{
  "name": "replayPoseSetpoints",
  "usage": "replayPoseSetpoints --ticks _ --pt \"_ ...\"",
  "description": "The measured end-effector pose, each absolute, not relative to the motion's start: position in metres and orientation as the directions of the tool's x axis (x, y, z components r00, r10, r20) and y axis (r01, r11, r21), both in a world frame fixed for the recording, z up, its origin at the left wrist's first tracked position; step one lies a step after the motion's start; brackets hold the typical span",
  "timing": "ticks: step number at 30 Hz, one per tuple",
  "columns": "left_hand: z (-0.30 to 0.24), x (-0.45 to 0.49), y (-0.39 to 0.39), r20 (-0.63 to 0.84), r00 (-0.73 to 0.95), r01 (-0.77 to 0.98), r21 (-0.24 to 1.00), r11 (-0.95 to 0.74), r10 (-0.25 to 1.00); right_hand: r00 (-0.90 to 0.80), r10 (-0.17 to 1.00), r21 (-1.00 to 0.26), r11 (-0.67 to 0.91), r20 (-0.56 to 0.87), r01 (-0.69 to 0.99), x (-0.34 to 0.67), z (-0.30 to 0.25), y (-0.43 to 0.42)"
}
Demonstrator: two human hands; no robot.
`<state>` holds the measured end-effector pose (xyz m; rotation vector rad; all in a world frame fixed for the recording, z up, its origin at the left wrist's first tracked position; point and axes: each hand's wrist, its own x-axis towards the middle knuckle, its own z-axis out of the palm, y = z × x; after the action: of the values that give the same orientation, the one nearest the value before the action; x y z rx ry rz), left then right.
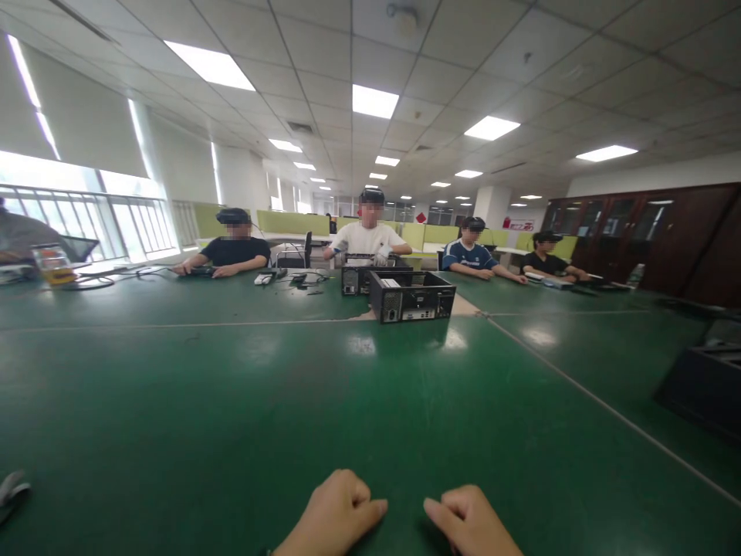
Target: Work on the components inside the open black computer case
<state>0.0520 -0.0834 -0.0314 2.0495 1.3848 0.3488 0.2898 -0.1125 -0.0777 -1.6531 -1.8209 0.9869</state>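
From afar I see my left hand (339,510) and right hand (473,521) over a green table (370,386), fingers curled closed, nothing visible inside. A black computer case (417,306) lies straight ahead, well apart, long side left to right; neither hand is clearly nearer.

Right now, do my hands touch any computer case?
No, the left hand and right hand are at the near side of the green table, apart from the black computer cases.

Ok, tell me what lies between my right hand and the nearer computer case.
In the head view, only green tabletop shows between your right hand and the nearer case.
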Motion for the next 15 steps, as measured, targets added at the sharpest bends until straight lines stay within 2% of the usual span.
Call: replayPoseSetpoints --ticks 4,9,15 --pt "-0.0374 0.0471 -0.0829 -0.159 0.439 0.715 0.657 -0.237 0.884 -0.149 0.985 -0.621 0.066 -0.082 0.781 0.2814 -0.0827 -0.1095" --pt "-0.0347 0.0503 -0.0886 -0.142 0.39 0.767 0.596 -0.236 0.91 -0.165 0.985 -0.695 0.078 -0.059 0.715 0.2868 -0.0876 -0.1059" --pt "-0.0334 0.0527 -0.0865 -0.163 0.404 0.771 0.59 -0.239 0.9 -0.171 0.981 -0.701 0.056 -0.095 0.711 0.2853 -0.0861 -0.1059"
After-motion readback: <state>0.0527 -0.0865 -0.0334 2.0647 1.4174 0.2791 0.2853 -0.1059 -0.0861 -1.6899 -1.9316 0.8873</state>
